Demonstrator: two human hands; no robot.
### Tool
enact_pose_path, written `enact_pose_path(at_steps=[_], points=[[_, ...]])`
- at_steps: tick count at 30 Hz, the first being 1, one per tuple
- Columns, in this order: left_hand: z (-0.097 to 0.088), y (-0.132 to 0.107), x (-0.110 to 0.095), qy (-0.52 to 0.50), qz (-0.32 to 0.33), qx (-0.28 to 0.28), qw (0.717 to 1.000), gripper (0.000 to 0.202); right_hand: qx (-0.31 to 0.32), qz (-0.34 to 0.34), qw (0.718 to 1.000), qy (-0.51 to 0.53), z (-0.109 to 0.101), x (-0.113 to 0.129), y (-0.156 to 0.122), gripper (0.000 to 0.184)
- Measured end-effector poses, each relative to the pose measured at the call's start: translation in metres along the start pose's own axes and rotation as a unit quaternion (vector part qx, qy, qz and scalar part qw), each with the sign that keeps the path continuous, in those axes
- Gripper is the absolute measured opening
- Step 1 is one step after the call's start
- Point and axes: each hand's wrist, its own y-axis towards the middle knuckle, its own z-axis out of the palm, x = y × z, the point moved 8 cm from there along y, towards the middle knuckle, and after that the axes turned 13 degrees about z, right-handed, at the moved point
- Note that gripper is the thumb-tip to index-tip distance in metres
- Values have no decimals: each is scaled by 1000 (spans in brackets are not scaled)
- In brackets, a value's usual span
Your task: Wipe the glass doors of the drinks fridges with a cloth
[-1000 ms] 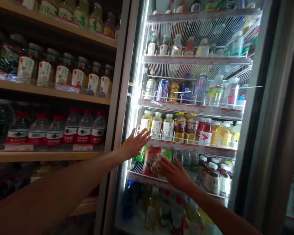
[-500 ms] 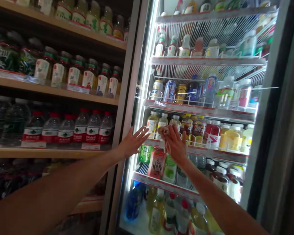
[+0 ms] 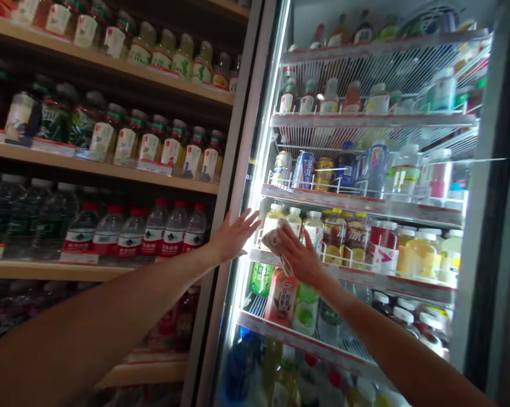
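Note:
My right hand presses a crumpled pale cloth flat against the glass door of a lit drinks fridge. Its fingers lie over the cloth, in front of the shelf with juice bottles. To the left, my left hand is held up with fingers spread, by the door's bright left edge. Whether it touches the frame I cannot tell. Behind the glass, just below the cloth, stand a red drink carton and a green-labelled bottle.
Wooden shelves left of the fridge carry rows of bottles, among them red-capped water bottles. More fridge shelves hold cans and bottles above and below my hands. A dark edge borders the fridge on the right.
My right hand has slid the cloth leftward across the glass, toward the leftmost juice bottles. My left hand stays spread near the door edge. The whole view has shifted slightly.

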Motion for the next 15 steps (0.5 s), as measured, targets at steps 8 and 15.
enact_pose_path(at_steps=[8, 15], points=[[-22, 30, 6, -12, -17, -28, 999, 86, -44, 120, 991, -49, -22, -55, 25, 36], [-53, 66, 26, -22, -65, -66, 995, 91, -143, 312, 932, -121, -84, -221, -33, 48]])
